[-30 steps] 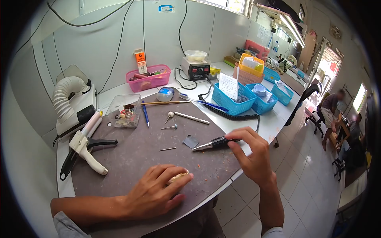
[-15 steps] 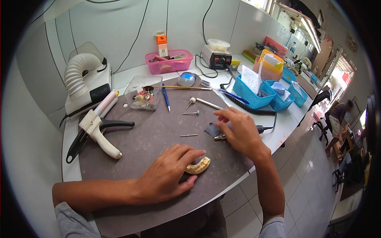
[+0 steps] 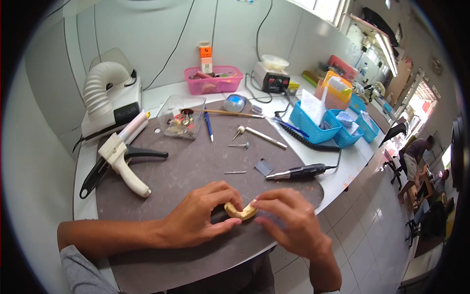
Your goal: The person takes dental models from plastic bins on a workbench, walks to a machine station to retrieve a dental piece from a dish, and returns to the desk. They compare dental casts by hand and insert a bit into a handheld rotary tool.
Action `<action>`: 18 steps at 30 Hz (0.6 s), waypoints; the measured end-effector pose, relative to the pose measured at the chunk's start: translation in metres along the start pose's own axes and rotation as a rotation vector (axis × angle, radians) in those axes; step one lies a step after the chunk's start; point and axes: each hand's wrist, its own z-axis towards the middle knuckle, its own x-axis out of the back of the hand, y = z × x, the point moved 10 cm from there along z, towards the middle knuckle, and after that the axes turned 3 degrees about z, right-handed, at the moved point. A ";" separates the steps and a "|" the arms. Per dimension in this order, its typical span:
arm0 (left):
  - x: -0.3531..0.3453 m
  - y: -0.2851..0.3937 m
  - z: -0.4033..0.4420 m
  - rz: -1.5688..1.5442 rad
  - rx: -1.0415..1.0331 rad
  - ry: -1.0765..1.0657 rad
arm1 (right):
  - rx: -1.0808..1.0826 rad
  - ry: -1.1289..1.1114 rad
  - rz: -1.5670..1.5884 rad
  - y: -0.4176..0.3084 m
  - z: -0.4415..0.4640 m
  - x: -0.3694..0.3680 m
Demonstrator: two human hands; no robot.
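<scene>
A cream-coloured, horseshoe-shaped dental cast [image 3: 240, 213] is near the front of the brown bench mat. My left hand [image 3: 203, 215] curls round its left part, thumb below and fingers above. At the cast's right end is my right hand [image 3: 293, 220], its index fingertip against or just over the end and its thumb apart below; whether it grips is unclear. Beyond the hands lie a thin metal bur [image 3: 235, 172], a small grey square sheet [image 3: 264, 167] and a black rotary handpiece [image 3: 298, 172] with a metal nose.
On the left lies a dispensing gun [image 3: 122, 164], with a white hose unit [image 3: 105, 95] behind. A clear box of small parts [image 3: 182, 117], a blue pen [image 3: 209, 126], a pink basket [image 3: 215, 86], a control box [image 3: 270, 78] and blue baskets [image 3: 313, 128] stand farther back.
My right hand has moved from beside the handpiece down and left to the cast's right end. The handpiece now shows uncovered. My left hand stays at the cast.
</scene>
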 end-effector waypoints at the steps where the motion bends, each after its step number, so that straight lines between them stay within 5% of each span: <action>1: 0.000 -0.004 -0.001 -0.027 0.034 0.012 | 0.030 -0.003 0.005 -0.005 -0.001 -0.005; 18: 0.006 0.007 -0.001 0.187 0.065 0.075 | 0.027 0.156 0.154 0.002 -0.013 -0.028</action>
